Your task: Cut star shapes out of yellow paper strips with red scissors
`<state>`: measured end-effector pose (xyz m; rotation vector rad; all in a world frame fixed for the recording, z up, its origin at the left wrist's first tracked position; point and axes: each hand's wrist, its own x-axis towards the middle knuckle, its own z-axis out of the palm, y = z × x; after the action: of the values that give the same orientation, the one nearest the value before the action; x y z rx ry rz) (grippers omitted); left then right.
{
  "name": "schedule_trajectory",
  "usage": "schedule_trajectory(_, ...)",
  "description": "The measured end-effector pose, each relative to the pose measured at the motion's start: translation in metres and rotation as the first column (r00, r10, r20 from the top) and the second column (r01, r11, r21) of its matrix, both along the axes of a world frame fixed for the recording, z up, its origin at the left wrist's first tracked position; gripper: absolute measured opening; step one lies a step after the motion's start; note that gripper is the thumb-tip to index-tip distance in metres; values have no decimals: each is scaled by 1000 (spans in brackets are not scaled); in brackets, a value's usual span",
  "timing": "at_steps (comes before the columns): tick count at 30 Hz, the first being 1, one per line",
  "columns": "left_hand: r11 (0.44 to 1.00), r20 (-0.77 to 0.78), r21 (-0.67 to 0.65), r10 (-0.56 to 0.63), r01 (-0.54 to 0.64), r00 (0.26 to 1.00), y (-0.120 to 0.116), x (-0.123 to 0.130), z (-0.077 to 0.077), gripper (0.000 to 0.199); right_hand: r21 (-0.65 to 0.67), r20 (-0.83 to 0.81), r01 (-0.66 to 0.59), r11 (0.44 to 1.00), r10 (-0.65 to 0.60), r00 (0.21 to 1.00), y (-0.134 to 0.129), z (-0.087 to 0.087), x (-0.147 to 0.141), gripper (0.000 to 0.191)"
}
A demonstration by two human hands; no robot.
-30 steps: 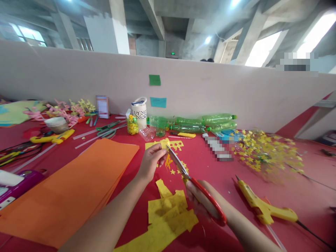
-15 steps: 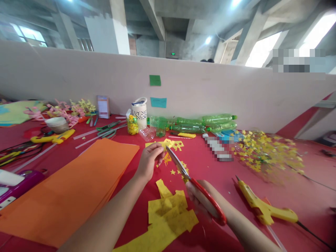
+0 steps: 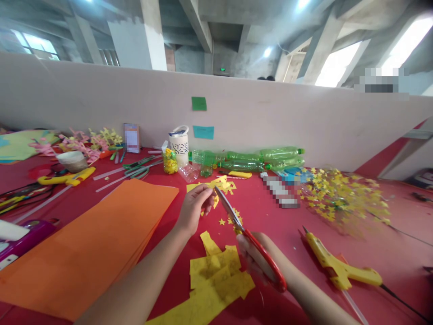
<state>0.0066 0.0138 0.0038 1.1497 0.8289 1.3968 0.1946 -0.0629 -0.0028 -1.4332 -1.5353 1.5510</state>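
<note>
My left hand (image 3: 191, 207) is closed in a pinch at the middle of the table, thumb against forefinger, on a small bit of yellow paper (image 3: 214, 191) that the fingers mostly hide. Red-handled scissors (image 3: 229, 208) are in my right hand (image 3: 253, 253), with fingers wrapped round the handles. Their blades look nearly together, and the tips reach up to the left fingertips. Small yellow stars (image 3: 222, 221) and cut-out scraps (image 3: 225, 183) lie under and behind the hands. Nearer to me, between the forearms, is a pile of yellow paper pieces (image 3: 216, 284).
Orange sheets (image 3: 101, 239) cover the left side. A yellow glue gun (image 3: 338, 266) lies at right, with a star-covered bunch (image 3: 338, 194) behind it. Green plastic bottles (image 3: 246, 162), a white cup (image 3: 181, 149) and a yellow cutter (image 3: 241, 174) line the back.
The scissors' red handle has shifted slightly left and inward. The paper at my left fingertips has turned a little. Both hands remain in nearly the same place.
</note>
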Motion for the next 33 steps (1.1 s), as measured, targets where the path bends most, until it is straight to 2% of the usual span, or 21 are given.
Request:
schedule_trajectory(5, 999, 17, 22, 34, -34, 999, 3, -3, -1, 18, 10, 15, -42, 999, 41, 999, 0, 5, 0, 52)
schedule_trajectory(10, 998, -56, 46, 43, -40, 998, 3, -4, -2, 17, 23, 32, -104, 994, 104, 994, 1, 5, 4, 50)
schedule_trajectory(19, 996, -150, 80, 59, -47, 987, 2, -6, -3, 20, 31, 24, -113, 993, 113, 993, 2, 8, 6, 43)
schedule_trajectory(25, 995, -154, 87, 61, -48, 986, 1, -5, -3, 20, 6, 20, -78, 997, 78, 997, 2, 6, 4, 53)
schedule_trajectory(33, 996, -152, 68, 70, -61, 986, 0, -3, -2, 21, 1, 29, -42, 999, 42, 999, 2, 7, 3, 48)
